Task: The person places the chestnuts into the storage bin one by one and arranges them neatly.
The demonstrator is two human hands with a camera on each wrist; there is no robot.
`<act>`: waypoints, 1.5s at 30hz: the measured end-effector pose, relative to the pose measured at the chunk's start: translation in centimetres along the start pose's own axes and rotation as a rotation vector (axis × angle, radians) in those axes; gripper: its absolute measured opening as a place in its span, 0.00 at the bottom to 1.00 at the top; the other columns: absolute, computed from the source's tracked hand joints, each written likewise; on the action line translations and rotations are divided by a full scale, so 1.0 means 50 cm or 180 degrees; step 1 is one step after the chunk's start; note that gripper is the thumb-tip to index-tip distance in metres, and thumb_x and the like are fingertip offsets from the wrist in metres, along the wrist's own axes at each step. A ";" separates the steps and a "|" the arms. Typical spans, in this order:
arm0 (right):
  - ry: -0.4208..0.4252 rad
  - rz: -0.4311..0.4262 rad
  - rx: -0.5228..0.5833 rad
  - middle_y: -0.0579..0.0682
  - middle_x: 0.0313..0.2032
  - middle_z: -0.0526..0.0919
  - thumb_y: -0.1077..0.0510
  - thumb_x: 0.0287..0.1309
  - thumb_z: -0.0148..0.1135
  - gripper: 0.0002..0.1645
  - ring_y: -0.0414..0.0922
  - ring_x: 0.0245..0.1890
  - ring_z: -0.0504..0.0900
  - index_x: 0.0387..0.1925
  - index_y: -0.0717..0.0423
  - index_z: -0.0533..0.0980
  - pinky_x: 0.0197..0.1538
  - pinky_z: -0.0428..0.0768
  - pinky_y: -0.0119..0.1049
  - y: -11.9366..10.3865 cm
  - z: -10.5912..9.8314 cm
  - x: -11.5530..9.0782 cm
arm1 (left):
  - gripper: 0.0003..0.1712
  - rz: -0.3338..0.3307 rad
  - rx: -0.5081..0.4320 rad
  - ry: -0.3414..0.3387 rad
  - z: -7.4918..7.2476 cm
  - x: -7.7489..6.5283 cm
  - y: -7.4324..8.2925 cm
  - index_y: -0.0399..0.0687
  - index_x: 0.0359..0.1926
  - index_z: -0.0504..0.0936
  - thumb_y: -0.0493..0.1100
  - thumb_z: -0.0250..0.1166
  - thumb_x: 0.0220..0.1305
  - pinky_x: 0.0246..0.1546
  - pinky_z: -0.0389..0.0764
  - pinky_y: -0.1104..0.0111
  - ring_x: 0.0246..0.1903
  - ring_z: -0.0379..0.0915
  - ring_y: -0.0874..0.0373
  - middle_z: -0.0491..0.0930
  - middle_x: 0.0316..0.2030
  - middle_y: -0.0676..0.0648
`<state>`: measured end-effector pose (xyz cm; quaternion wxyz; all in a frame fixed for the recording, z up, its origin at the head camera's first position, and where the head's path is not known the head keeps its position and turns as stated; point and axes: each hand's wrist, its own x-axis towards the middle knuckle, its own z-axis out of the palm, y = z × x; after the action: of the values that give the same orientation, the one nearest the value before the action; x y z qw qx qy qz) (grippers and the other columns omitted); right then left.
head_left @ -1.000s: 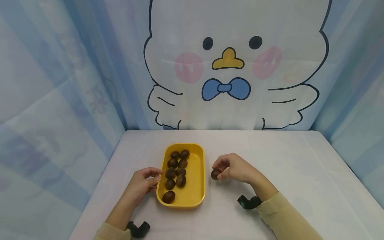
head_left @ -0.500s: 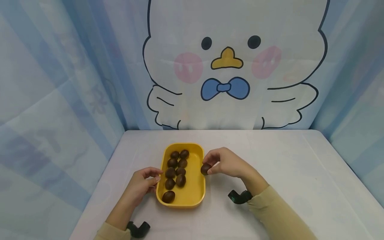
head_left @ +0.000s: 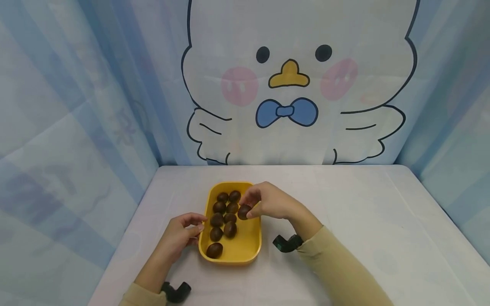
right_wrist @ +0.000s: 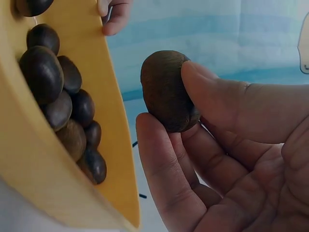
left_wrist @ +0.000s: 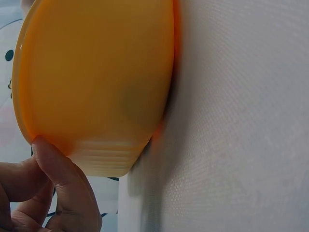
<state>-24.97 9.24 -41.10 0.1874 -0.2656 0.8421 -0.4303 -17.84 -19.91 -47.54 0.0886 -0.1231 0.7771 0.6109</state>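
A yellow plastic tray (head_left: 245, 242) holds several glossy brown chestnuts (head_left: 220, 207) along its left half, roughly in two columns. My left hand (head_left: 180, 233) grips the tray's left rim; in the left wrist view the thumb (left_wrist: 55, 162) lies against the tray's outer wall (left_wrist: 101, 72). Over the tray's right side, my right hand (head_left: 273, 202) pinches one chestnut (head_left: 244, 212) between thumb and fingers. Up close in the right wrist view, that held chestnut (right_wrist: 166, 92) shows a duller, lighter brown patch, and it is apart from the chestnuts (right_wrist: 43, 75) inside the tray.
A white-covered table (head_left: 363, 212) bears the tray. Behind it hangs a curtain (head_left: 291, 140) with a cartoon bird, and blue curtains (head_left: 76, 127) flank the table. Dark wrist devices (head_left: 288, 243) sit at both cuffs.
My right hand has carried the chestnut leftward from beside the tray, across its right rim, to above its inside. My left hand has stayed at the left rim.
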 end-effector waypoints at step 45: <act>-0.1118 0.0095 -0.0862 0.41 0.31 0.86 0.71 0.52 0.78 0.17 0.38 0.32 0.80 0.33 0.44 0.87 0.38 0.84 0.29 -0.044 0.115 0.066 | 0.14 0.0043 -0.0009 -0.0035 -0.005 -0.002 -0.002 0.39 0.55 0.88 0.32 0.65 0.72 0.32 0.87 0.69 0.34 0.78 0.55 0.81 0.44 0.44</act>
<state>-23.80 2.58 -42.81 0.3002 -0.3468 0.8505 -0.2575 -17.70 -20.15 -47.52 0.0886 -0.1146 0.7765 0.6132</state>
